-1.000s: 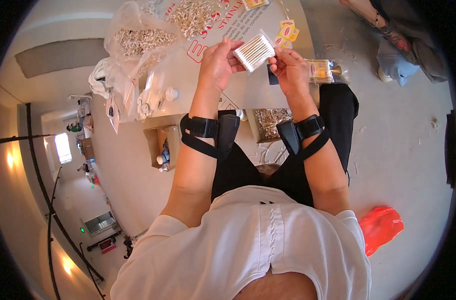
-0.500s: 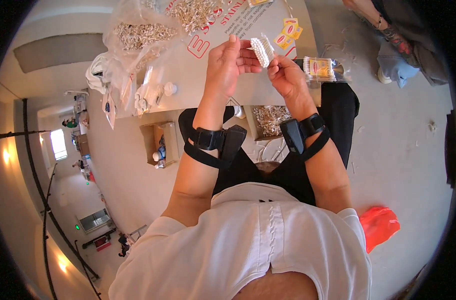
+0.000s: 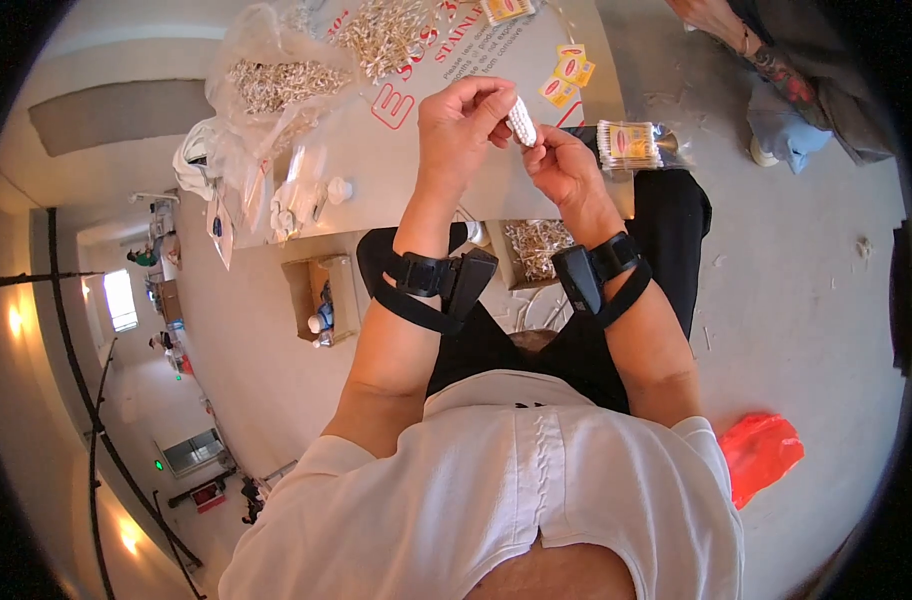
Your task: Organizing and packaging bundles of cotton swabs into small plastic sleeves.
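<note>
Both hands meet above the near edge of the table (image 3: 446,190), and between them sits a small bundle of cotton swabs (image 3: 522,121), white tips showing, held on end. The left hand (image 3: 463,120) pinches it from the 9 o'clock side with thumb and fingertips pressed together on the bundle; the right hand (image 3: 561,165) closes its fingers on the lower end from about 4 o'clock, so the bundle is gripped by 2 hands at once and touches nothing else. Judging by how things lie, the work is somewhere in the middle: 1 packed bag of swabs (image 3: 628,146) with a yellow and red label lies at 3 o'clock from the hands, just beside the right hand, so at least 1 pack looks finished, while the bundle in hand is bare, not yet in any bag. Plenty seems left: a loose heap of swabs (image 3: 391,35) lies on the table at 11 o'clock from the hands, a clear plastic bag (image 3: 276,85) full of more swabs sits farther out at 10 o'clock, and a few small yellow labels (image 3: 568,72) wait at 1 o'clock, unused. Under the table edge, near the wrists, a box of swabs (image 3: 536,245) shows between the forearms. Whether the bundle is fully counted I cannot tell.
</note>
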### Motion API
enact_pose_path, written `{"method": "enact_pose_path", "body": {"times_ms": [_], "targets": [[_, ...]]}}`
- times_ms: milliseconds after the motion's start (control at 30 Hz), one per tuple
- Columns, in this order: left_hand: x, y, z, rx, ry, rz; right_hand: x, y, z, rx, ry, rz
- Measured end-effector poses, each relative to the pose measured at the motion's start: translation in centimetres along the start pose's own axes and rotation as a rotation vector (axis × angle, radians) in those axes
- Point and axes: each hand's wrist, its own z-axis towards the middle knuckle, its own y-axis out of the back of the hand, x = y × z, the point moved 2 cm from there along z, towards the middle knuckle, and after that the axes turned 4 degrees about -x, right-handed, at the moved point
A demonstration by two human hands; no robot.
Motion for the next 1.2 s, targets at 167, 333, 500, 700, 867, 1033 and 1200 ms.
{"method": "enact_pose_path", "body": {"times_ms": [167, 333, 500, 700, 867, 1033, 1200], "targets": [[-0.1, 0.1, 0.2, 0.006, 0.008, -0.021, 0.1, -0.2, -0.2, -0.044, -0.003, 0.021], [0.3, 0.1, 0.1, -0.003, 0.018, -0.032, 0.2, -0.2, -0.6, -0.016, 0.005, 0.048], [1.3, 2.7, 0.2, -0.455, -0.458, 0.491, 0.5, -3.1, -3.1, -0.201, 0.715, -0.495], [3.7, -0.7, -1.7, -0.124, 0.161, -0.161, -1.1, -2.5, -4.8, -0.189, 1.064, -0.884], [5.8, -1.5, -2.9, -0.184, 0.259, -0.211, -2.9, -1.3, -5.9, -0.266, 1.135, -1.137], [7.1, -1.8, -3.5, -0.165, 0.182, 0.002, -3.4, 0.1, -6.3, -0.282, 1.073, -1.249], [7.2, -0.8, -3.6, -0.103, 0.144, 0.096, -3.9, -0.3, -6.4, -0.311, 1.051, -1.297]]}}
